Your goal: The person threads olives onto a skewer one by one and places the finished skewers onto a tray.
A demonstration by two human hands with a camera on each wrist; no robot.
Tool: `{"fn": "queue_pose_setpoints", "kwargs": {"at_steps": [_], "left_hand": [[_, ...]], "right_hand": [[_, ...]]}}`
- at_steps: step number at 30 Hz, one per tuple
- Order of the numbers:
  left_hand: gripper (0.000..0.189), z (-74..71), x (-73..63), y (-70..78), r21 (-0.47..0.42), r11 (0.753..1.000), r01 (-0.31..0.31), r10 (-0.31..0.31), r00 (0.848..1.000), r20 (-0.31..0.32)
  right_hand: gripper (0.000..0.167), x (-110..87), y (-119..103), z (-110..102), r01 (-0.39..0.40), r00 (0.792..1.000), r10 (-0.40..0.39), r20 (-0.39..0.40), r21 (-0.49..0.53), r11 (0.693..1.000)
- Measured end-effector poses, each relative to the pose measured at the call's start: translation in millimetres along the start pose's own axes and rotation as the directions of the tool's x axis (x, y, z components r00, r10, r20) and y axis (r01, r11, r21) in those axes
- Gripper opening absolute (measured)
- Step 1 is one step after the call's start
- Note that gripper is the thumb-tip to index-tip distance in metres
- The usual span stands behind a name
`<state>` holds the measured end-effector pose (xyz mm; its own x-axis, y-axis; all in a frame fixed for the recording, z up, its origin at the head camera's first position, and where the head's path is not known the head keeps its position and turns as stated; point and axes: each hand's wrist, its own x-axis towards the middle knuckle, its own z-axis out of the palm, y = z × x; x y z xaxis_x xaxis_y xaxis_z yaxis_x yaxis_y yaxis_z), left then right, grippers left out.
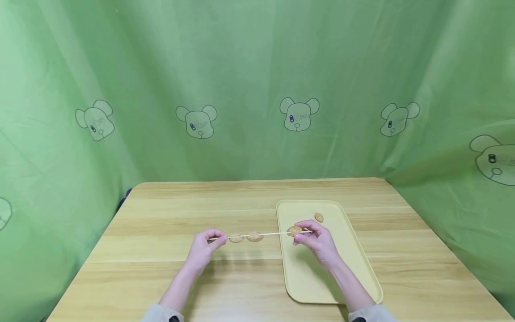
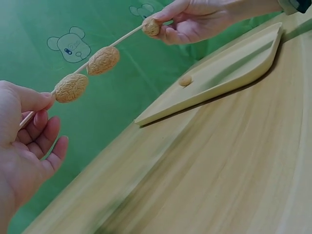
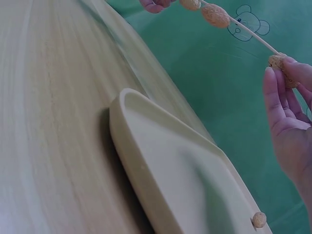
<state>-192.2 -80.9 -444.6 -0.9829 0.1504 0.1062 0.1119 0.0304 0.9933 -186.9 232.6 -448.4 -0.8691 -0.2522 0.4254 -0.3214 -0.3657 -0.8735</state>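
A thin wooden skewer [image 1: 273, 233] is held level above the table between both hands. My left hand [image 1: 204, 249] pinches its left end between thumb and forefinger. Two brown, wrinkled, oval balls, like fried puffs, are threaded near that hand: one ball [image 2: 71, 88] right by the fingertips, the other ball [image 2: 103, 60] just beyond it. With thumb and fingertips, my right hand [image 1: 318, 243] grips a third such ball [image 1: 295, 230] at the skewer's right end, whose tip shows past the ball in the head view.
A pale yellow tray [image 1: 334, 286] lies on the wooden table [image 1: 161, 214], below my right hand. One loose brown ball [image 1: 318, 217] sits near the tray's far edge. A green curtain [image 1: 249, 67] with bear-head drawings surrounds the table's back and sides.
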Motion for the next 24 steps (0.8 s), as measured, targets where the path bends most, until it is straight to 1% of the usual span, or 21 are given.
{"fn": "queue_pose_setpoints", "kwargs": {"at_steps": [7,13,24], "left_hand": [[0.01,2.1,0.1,-1.9,0.006,1.0,-0.006,0.006,1.0,0.008],[0.012,3.7,0.6,-2.6,0.017,1.0,-0.024,0.024,1.0,0.012],[0.011,4.9,2.0,-7.1,0.005,1.0,-0.004,0.004,1.0,0.027]], "right_hand": [[0.035,2.1,2,7,-0.047,0.999,0.047,-0.022,-0.022,0.999],[0.035,4.6,5,11,-0.051,0.998,0.051,-0.031,-0.008,0.999],[0.035,7.3,13,18,-0.069,0.997,0.07,-0.041,0.012,0.998]]}}
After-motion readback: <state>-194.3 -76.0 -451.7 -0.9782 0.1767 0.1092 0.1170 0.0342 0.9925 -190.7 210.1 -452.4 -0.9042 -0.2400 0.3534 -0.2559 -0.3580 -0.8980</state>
